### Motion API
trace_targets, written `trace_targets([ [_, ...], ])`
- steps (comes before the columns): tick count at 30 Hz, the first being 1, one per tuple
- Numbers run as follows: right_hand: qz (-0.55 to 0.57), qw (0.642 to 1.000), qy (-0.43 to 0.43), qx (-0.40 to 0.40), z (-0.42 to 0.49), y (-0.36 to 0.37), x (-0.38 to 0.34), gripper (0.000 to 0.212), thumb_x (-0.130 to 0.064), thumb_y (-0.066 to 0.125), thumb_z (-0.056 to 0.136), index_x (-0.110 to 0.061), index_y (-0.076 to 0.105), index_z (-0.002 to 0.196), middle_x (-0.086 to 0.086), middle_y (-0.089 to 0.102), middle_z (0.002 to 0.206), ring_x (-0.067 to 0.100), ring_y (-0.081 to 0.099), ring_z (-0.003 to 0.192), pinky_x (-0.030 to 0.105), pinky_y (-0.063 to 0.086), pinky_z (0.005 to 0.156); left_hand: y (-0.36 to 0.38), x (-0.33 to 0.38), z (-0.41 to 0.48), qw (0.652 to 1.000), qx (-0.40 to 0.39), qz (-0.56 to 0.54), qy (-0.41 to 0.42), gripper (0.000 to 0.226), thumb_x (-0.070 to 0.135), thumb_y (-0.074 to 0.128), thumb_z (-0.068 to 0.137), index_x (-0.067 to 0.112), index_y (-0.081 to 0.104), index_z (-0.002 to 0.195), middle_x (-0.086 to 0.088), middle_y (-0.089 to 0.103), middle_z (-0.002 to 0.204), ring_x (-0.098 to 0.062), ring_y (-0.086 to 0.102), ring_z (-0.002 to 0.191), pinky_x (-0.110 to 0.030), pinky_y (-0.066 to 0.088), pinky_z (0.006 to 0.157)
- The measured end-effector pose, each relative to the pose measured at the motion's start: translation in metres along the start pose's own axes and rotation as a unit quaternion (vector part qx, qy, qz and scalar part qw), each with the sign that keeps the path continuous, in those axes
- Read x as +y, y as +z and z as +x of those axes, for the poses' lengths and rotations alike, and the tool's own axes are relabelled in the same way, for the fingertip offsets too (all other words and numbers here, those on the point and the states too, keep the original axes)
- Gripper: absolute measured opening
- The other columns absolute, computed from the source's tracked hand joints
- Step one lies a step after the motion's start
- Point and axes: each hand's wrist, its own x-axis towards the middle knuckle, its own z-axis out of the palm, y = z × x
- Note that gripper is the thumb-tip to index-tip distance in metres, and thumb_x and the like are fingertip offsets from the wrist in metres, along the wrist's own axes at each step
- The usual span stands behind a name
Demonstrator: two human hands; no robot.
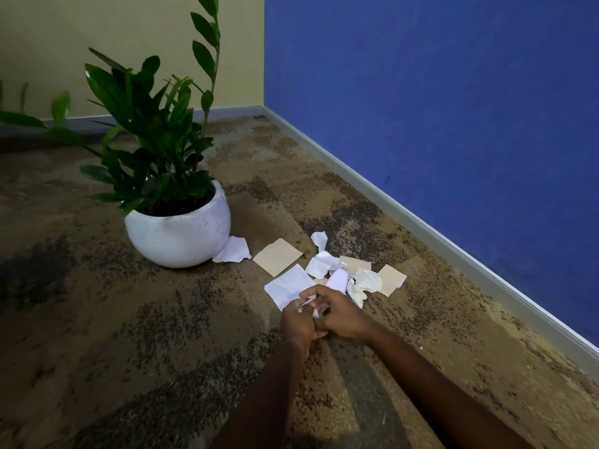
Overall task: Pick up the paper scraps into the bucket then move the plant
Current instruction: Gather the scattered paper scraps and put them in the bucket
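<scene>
— What are your hands doing?

— My left hand [299,322] and my right hand [340,314] meet low over the carpet [97,319], fingers curled together around a small white scrap [307,304] pinched between them.

— And the other paper?

— The paper scraps [324,270] lie just beyond my hands: white torn sheets, tan squares, one crumpled wad [368,280]. One white piece [234,251] touches the pot's right side.

— The plant?

— The plant [155,131] stands upright in its white pot [178,234], far left of the scraps, near the corner where the cream wall [97,27] meets the blue wall [453,108].
</scene>
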Motion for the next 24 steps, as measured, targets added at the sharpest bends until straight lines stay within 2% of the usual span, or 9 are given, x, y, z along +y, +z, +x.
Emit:
trace_targets([
  [2, -0.01, 1.0, 0.009, 0.008, 0.008, -0.012, 0.003, 0.044, 0.0, 0.07, 0.075, -0.014, 0.06, 0.116, 0.006, 0.064, 0.106, 0.018, 0.059, 0.1, 0.019, 0.044, 0.082, -0.003, 0.006, 0.003, 0.999, 0.027, 0.021, 0.018, 0.029, 0.001, 0.046, 0.097, -0.004, 0.056, 0.123, -0.02, 0.064, 0.108, -0.03, 0.064, 0.082, -0.023, 0.052, 0.045],
  [4, -0.091, 0.994, 0.024, 0.051, 0.018, -0.026, 0.015, 0.049, -0.009, 0.074, 0.076, -0.013, 0.058, 0.122, 0.01, 0.056, 0.125, 0.025, 0.05, 0.121, 0.026, 0.04, 0.094, -0.01, 0.008, 0.006, 0.997, 0.052, 0.045, 0.043, 0.026, 0.0, 0.048, 0.096, -0.007, 0.058, 0.119, -0.012, 0.062, 0.076, -0.018, 0.056, 0.056, -0.014, 0.046, 0.034],
  [5, -0.152, 0.984, 0.047, 0.077, 0.023, -0.033, 0.022, 0.055, -0.014, 0.072, 0.078, -0.013, 0.052, 0.13, 0.01, 0.048, 0.135, 0.027, 0.042, 0.129, 0.03, 0.036, 0.102, -0.014, 0.007, 0.009, 0.995, 0.06, 0.062, 0.056, 0.025, 0.001, 0.048, 0.096, -0.007, 0.059, 0.118, -0.008, 0.06, 0.07, -0.014, 0.053, 0.052, -0.012, 0.044, 0.033],
  [9, -0.286, 0.932, 0.189, 0.117, 0.031, -0.051, 0.045, 0.063, -0.037, 0.057, 0.09, -0.024, 0.028, 0.144, 0.014, 0.019, 0.153, 0.038, 0.021, 0.14, 0.046, 0.029, 0.112, -0.025, 0.002, 0.013, 0.985, 0.075, 0.114, 0.103, 0.028, 0.003, 0.042, 0.099, -0.002, 0.059, 0.12, -0.012, 0.062, 0.09, -0.01, 0.054, 0.053, -0.012, 0.046, 0.037],
  [14, -0.338, 0.907, 0.23, 0.097, 0.033, -0.046, 0.059, 0.054, -0.045, 0.05, 0.092, -0.022, 0.035, 0.138, 0.017, 0.03, 0.144, 0.038, 0.034, 0.131, 0.042, 0.032, 0.108, -0.028, 0.001, 0.01, 0.983, 0.07, 0.112, 0.128, 0.031, 0.004, 0.044, 0.098, -0.001, 0.056, 0.127, -0.02, 0.06, 0.124, -0.021, 0.058, 0.083, -0.012, 0.05, 0.043],
  [17, -0.37, 0.896, 0.216, 0.116, 0.031, -0.043, 0.057, 0.042, -0.034, 0.046, 0.096, -0.014, 0.044, 0.132, 0.016, 0.038, 0.14, 0.035, 0.041, 0.126, 0.038, 0.036, 0.105, -0.032, 0.001, 0.009, 0.983, 0.075, 0.108, 0.126, 0.038, 0.006, 0.046, 0.098, -0.005, 0.048, 0.134, -0.023, 0.049, 0.138, -0.036, 0.058, 0.105, -0.036, 0.057, 0.072],
  [19, -0.327, 0.917, 0.18, 0.14, 0.028, -0.042, 0.054, 0.03, -0.018, 0.046, 0.096, -0.005, 0.054, 0.121, 0.019, 0.052, 0.128, 0.034, 0.051, 0.119, 0.035, 0.041, 0.098, -0.034, -0.001, 0.009, 0.984, 0.079, 0.111, 0.114, 0.042, 0.009, 0.047, 0.097, -0.006, 0.044, 0.137, -0.024, 0.044, 0.142, -0.043, 0.053, 0.117, -0.043, 0.054, 0.079],
  [21, -0.227, 0.944, 0.149, 0.186, 0.019, -0.043, 0.053, 0.022, -0.002, 0.045, 0.093, 0.001, 0.061, 0.108, 0.021, 0.063, 0.115, 0.034, 0.058, 0.108, 0.03, 0.044, 0.084, -0.035, -0.001, 0.008, 0.986, 0.076, 0.108, 0.102, 0.044, 0.01, 0.047, 0.098, -0.007, 0.042, 0.137, -0.024, 0.044, 0.142, -0.044, 0.054, 0.117, -0.042, 0.054, 0.078],
  [24, -0.109, 0.964, 0.124, 0.209, -0.002, -0.038, 0.053, 0.027, -0.001, 0.048, 0.093, -0.003, 0.05, 0.12, 0.023, 0.063, 0.116, 0.035, 0.061, 0.103, 0.033, 0.044, 0.076, -0.038, -0.001, 0.008, 0.984, 0.065, 0.137, 0.097, 0.044, 0.013, 0.046, 0.098, -0.005, 0.041, 0.138, -0.025, 0.052, 0.135, -0.033, 0.063, 0.095, -0.026, 0.054, 0.059],
])
